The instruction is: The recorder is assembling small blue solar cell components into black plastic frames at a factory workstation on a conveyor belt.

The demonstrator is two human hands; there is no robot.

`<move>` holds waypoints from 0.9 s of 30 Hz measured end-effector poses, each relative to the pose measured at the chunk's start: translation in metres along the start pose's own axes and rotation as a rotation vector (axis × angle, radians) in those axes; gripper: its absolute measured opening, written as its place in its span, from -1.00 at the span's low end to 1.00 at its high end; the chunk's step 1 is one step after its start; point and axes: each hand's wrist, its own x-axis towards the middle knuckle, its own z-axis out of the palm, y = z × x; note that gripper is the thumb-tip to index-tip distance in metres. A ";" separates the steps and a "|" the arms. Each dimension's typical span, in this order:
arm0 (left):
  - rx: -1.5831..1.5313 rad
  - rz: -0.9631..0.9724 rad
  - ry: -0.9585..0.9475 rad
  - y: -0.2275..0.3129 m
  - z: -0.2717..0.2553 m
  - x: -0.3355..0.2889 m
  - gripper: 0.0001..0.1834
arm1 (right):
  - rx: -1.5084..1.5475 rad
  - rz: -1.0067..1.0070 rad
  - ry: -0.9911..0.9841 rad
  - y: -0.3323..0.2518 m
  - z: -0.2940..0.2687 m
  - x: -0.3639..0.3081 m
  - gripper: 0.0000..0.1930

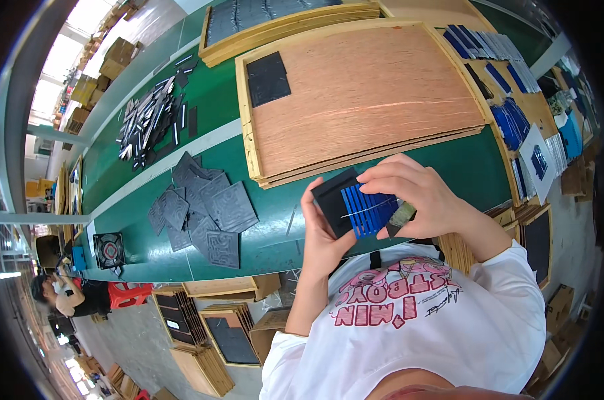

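Close in front of my shirt, my left hand (323,237) is closed round the edge of a black square panel (330,193). Against that panel lies a set of parallel blue strips (359,215), with a thin pale strand running across them. My right hand (419,193) grips the blue strips from the right, fingertips at their upper edge and thumb below. A small greenish, rough-looking piece (402,215) sits by the right thumb; its kind I cannot make out. The palm side of the right hand is hidden.
Black patterned square panels (212,207) lie in a loose pile on the green table (269,230). Behind them is a heap of dark strips (149,123). A wooden tray (362,100) holds one black panel. Blue strip bundles (512,123) lie right; a fan (109,250) stands left.
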 end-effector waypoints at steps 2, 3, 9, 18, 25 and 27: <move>0.002 0.025 -0.018 -0.002 0.001 0.000 0.14 | -0.003 -0.017 0.013 -0.001 0.003 0.005 -0.28; 0.001 0.046 -0.043 -0.002 0.001 0.000 0.14 | 0.001 -0.023 0.009 -0.001 0.004 0.006 -0.28; -0.031 0.015 -0.046 0.002 0.001 -0.001 0.13 | -0.048 -0.033 0.002 -0.002 0.008 0.011 -0.30; 0.006 0.017 -0.031 0.002 0.003 -0.001 0.14 | -0.075 -0.028 -0.001 -0.001 0.010 0.012 -0.30; -0.030 0.005 -0.039 0.005 0.005 0.000 0.14 | -0.095 -0.036 -0.020 -0.001 0.009 0.013 -0.32; -0.046 -0.034 -0.015 0.008 0.006 -0.002 0.14 | -0.104 -0.044 -0.015 -0.001 0.009 0.013 -0.32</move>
